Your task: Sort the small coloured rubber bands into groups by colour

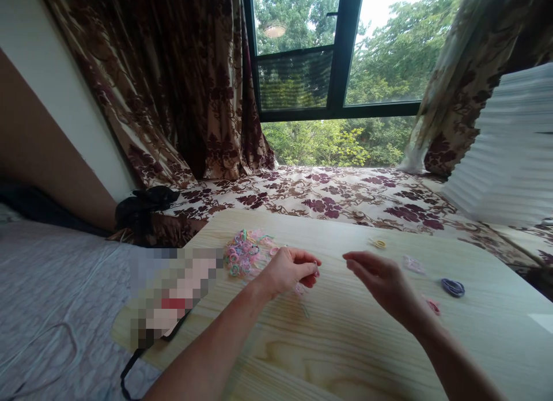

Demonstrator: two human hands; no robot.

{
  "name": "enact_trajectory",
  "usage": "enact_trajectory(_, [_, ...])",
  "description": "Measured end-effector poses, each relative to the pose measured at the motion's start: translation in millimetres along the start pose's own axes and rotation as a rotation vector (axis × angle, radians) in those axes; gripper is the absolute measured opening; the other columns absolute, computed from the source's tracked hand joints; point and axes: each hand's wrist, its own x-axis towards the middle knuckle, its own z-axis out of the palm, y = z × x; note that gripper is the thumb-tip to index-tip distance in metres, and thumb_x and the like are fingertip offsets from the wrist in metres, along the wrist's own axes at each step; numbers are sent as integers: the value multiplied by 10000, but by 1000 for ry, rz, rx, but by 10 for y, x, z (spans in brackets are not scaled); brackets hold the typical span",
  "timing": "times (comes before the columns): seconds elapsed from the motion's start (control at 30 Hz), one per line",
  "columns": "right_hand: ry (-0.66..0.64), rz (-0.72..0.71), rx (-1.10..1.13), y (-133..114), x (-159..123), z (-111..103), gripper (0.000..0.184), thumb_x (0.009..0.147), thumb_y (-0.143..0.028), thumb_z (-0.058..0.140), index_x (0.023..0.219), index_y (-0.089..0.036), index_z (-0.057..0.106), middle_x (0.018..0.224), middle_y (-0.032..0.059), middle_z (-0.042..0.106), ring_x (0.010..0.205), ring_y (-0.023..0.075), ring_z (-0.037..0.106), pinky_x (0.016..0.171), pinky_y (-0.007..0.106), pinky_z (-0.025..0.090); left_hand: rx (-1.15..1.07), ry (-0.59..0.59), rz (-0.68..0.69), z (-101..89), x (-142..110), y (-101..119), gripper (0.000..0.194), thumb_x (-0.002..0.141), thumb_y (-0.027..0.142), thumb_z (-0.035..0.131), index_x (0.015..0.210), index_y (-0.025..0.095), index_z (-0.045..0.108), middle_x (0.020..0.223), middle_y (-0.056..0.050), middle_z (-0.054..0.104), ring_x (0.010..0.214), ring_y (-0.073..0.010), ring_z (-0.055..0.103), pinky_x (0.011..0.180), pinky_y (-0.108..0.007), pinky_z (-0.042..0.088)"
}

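Note:
My left hand (288,272) is over the middle of the table, thumb and fingertips pinched on a small pinkish hair tie that is mostly hidden. Across a short gap, my right hand (379,277) points towards it, thumb and fingers pressed together; whatever they may hold cannot be made out. Beside the left hand lies a tangled heap of colourful hair ties (245,252). A few loose hair ties (301,290) lie just below that hand. Around the right hand are separate groups: yellow ties (379,244), pale pink ties (413,265), purple-blue ties (453,287) and red-pink ties (433,307).
Everything sits on a light wooden table (311,355) with rounded corners. A blurred-out flat object with a black cord (126,369) lies at the left edge. Behind are a flower-patterned window seat (319,196), curtains and a window. White ribbed sheeting (510,153) stands at right.

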Motion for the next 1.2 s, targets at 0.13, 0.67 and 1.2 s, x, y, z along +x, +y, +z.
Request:
enact_trajectory(0.13, [-70, -92, 91, -136, -75, 211, 250, 756, -371, 546, 829, -191, 704, 715, 40, 699, 621, 159, 601, 570, 269, 481, -17, -17, 0, 8, -2, -6, 286, 614, 214, 721, 849, 88, 617, 600, -19, 633, 481, -69, 550, 507, -196, 451])
enact_trajectory(0.67, [-141, -116, 119, -174, -114, 261, 234, 789, -357, 537, 822, -187, 694, 728, 44, 668, 631, 144, 584, 554, 251, 467, 95, -37, 45, 24, -19, -17, 172, 618, 238, 692, 697, 94, 642, 575, -15, 608, 506, -69, 531, 504, -190, 436])
enact_trajectory(1.2, [-213, -274, 7, -155, -122, 242, 195, 818, -257, 511, 806, -207, 700, 789, 47, 652, 595, 112, 539, 540, 231, 444, 85, -92, -34, 53, -36, -14, 326, 584, 258, 738, 778, 131, 509, 535, 21, 587, 455, -76, 537, 451, -174, 407])
